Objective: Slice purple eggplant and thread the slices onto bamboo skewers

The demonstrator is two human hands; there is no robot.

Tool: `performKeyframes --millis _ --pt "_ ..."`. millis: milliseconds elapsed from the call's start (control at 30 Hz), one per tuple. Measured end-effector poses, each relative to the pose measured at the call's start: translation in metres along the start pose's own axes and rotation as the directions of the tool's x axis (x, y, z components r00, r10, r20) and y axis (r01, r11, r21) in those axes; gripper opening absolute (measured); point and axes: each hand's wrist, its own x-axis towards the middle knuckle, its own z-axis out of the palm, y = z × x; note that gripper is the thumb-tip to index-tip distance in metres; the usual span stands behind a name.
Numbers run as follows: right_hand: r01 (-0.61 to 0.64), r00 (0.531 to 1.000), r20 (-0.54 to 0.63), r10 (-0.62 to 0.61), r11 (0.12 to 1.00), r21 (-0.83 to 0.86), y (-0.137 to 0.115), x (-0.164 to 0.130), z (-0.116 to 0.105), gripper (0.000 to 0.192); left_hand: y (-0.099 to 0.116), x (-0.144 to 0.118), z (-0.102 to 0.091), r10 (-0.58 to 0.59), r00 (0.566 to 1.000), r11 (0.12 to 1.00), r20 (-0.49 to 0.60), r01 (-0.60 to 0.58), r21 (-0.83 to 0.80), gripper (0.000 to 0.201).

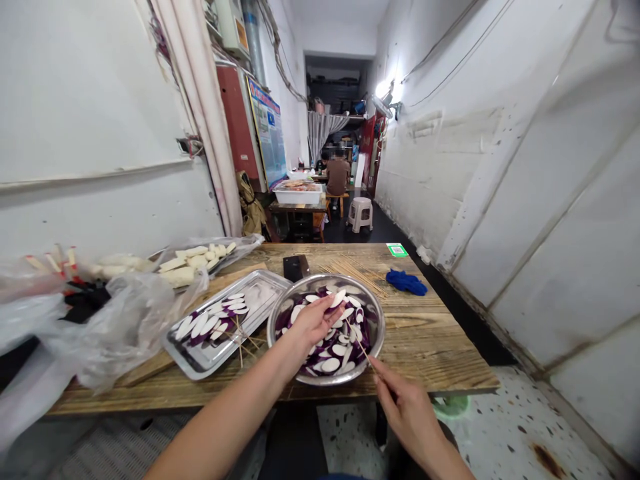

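Near the lower middle of the frame we see the left hand [314, 321] reaching over the steel bowl [276, 319], its fingers pinched together on a white eggplant slice [339, 297] held just above the heap of purple-edged slices in the bowl. Lower and to the right, the right hand [407, 410] sits at the near edge of the wooden table [440, 340], its fingers closed on the lower end of a thin bamboo skewer [359, 346] that slants up and left over the bowl towards the slice. The bowl stands in the centre of the frame, close to the table's front edge. Just left of it, touching or nearly so, lies a flat metal tray [260, 291] with more slices already on sticks, their bare ends fanning towards the bowl. Behind the bowl we make out a dark phone [296, 267], a loose spread of skewers [353, 270] and, to the right, a blue cloth [406, 283]. At the left of the frame are crumpled plastic bags [120, 320] and a pile of pale cut pieces [193, 261]. Far up the corridor, in the upper middle of the frame, a seated person [337, 175] faces away beside a white stool [361, 213].
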Motion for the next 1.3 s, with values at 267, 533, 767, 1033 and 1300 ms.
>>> performKeyframes --millis 267,533,767,1033,1300 --pt "-0.009 1.0 0.015 0.01 0.999 -0.041 -0.0055 -0.001 -0.0014 0.039 0.0009 0.0046 -0.0025 -0.051 0.998 0.997 -0.034 0.049 -0.055 0.005" --pt "0.004 1.0 -0.003 -0.004 1.0 -0.015 -0.0048 0.0031 -0.0014 0.039 0.0003 0.0022 -0.0009 0.018 1.0 0.999 0.006 -0.019 0.043 0.006" --pt "0.007 1.0 0.012 -0.007 0.999 -0.037 -0.0007 0.0004 -0.001 0.04 0.0008 0.0015 -0.0001 0.053 0.999 0.995 0.009 -0.054 0.089 0.007" --pt "0.003 1.0 -0.004 -0.003 1.0 -0.031 0.0 0.0021 -0.0006 0.039 -0.0007 -0.0001 0.0008 0.064 0.998 0.992 0.01 -0.065 0.104 0.006" --pt "-0.02 0.999 0.025 0.021 0.999 -0.041 -0.0006 0.0013 0.0005 0.041 -0.0015 -0.0016 0.0005 0.03 0.999 0.992 0.045 -0.036 0.124 0.006"
